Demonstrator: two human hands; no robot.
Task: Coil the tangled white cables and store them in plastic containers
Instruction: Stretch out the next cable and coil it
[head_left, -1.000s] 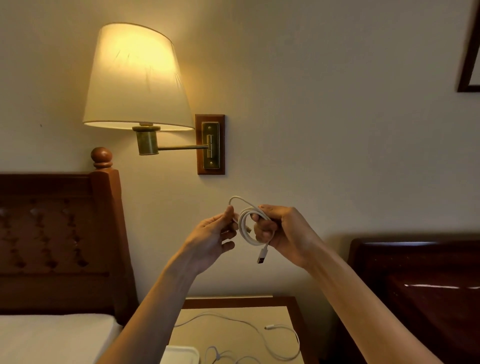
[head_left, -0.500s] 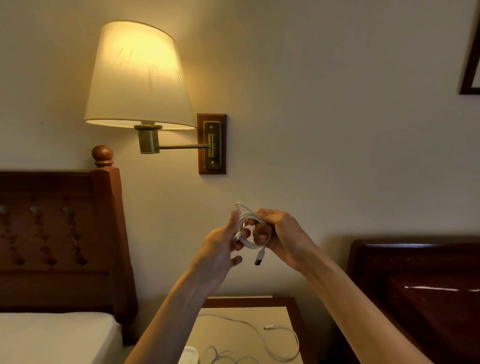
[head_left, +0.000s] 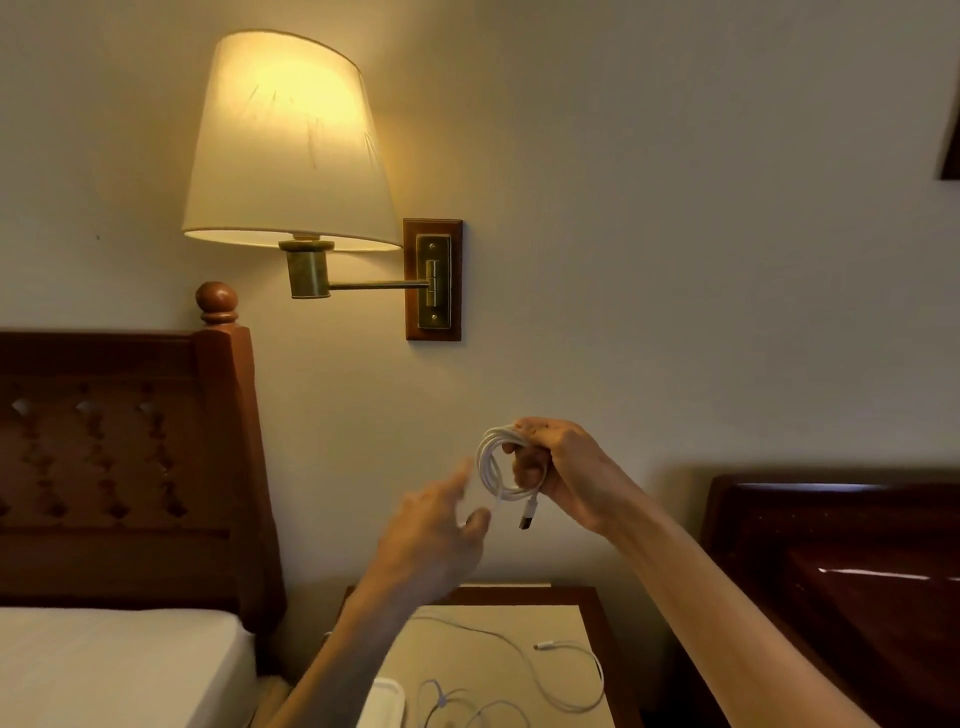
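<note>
The right hand (head_left: 563, 475) gripped the coiled white cable (head_left: 496, 467); the blurred left hand (head_left: 436, 535) hung just below-left, its grasp unclear

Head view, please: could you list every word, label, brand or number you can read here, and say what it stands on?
None can be read.
Coiled cable in the right hand: no print visible; its plug is too small to tell.
Lamp and its brass plate: no lettering visible.
White container on the nightstand: no label visible.
</note>
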